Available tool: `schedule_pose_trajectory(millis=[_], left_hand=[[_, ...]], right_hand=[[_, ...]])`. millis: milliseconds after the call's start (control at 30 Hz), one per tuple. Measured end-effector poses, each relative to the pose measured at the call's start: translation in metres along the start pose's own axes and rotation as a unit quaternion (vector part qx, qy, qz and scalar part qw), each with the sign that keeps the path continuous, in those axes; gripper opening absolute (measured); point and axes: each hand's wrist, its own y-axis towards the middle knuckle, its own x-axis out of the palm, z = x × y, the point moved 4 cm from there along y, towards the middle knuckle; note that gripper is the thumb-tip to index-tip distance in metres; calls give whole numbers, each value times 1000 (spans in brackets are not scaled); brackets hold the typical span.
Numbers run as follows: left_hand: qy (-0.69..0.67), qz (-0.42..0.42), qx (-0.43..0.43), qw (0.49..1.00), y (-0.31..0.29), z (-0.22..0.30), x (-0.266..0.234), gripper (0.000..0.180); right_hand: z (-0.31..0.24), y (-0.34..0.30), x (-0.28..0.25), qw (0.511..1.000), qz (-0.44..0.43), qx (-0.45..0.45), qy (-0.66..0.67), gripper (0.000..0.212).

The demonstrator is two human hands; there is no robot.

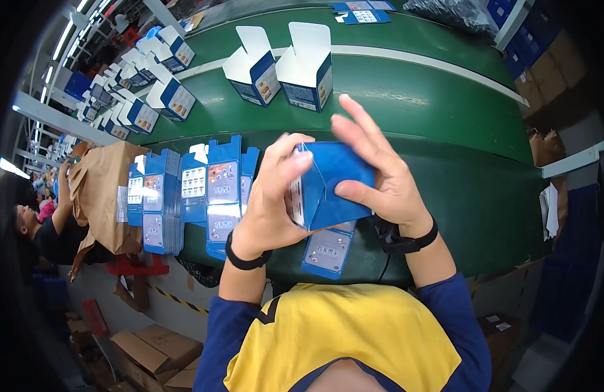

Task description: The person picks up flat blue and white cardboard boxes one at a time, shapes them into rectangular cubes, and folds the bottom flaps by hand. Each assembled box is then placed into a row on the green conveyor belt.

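A blue carton [338, 179] is between my two hands, a closed blue face with fold lines turned up. My left hand [276, 186] grips its left side, thumb bent over the edge next to a printed white panel. The thumb of my right hand [383, 166] presses on the blue face. Its other visible fingers stretch past the far edge, apart and slightly blurred. The carton's underside is hidden. Partly below it lies a flat blue carton blank [326, 251]. To the left are more flat blanks [222, 196] and a thick stack of blanks [161, 202].
Two open-topped cartons [305, 72] stand on the green conveyor belt [406, 98] ahead, with several more at far left. A brown paper sack [112, 189] stands beside the stack. Beyond it is another person [60, 225]. Cardboard boxes [158, 353] lie below left.
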Motion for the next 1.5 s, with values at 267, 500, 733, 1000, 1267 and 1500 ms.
schedule_pose_trajectory(millis=[267, 500, 733, 1000, 1267, 1500], left_hand=[[164, -146, 52, 974, 1, 12, -2, 80], [109, -188, 49, 975, 3, 15, -3, 86], [123, -108, 39, 986, 1, 8, 29, 89], [125, -173, 133, 968, 10, 4, 18, 88], [454, -187, 47, 870, -17, -45, -7, 79], [439, -170, -317, 823, -75, -78, -6, 109]], right_hand=[[9, -4, 7, 982, -32, 128, -131, 61], [0, -5, 3, 982, -42, 84, -162, 53], [-9, -9, -6, 990, 122, 39, -55, 76], [17, -7, -25, 971, 180, 146, 63, 87], [87, -30, -42, 859, 45, 386, 333, 91], [147, 45, -97, 959, 179, 82, -206, 126]])
